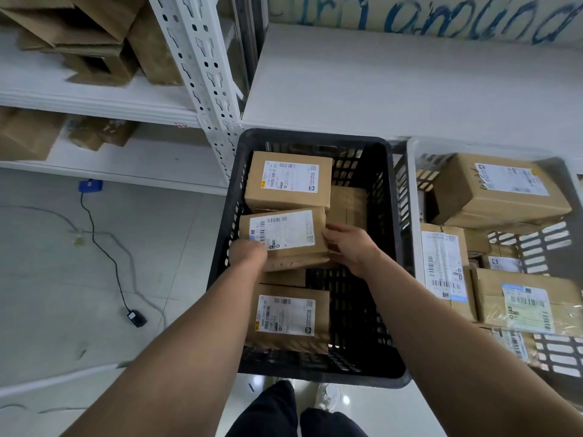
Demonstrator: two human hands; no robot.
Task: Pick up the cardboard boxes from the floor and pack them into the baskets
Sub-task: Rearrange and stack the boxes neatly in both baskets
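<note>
While black basket [315, 137] holds boxes [287, 181], white basket [414, 184] does too.

The left hand [249, 252] is curling its fingers out of sight against the labelled box [284, 238]. The picture's right edge is cutting off the white basket [415, 184], and its label print is blurring.

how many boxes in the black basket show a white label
3: the far box, the middle box gripped between left hand and right hand, the near box. The plain box beside them may hide a label.
</note>
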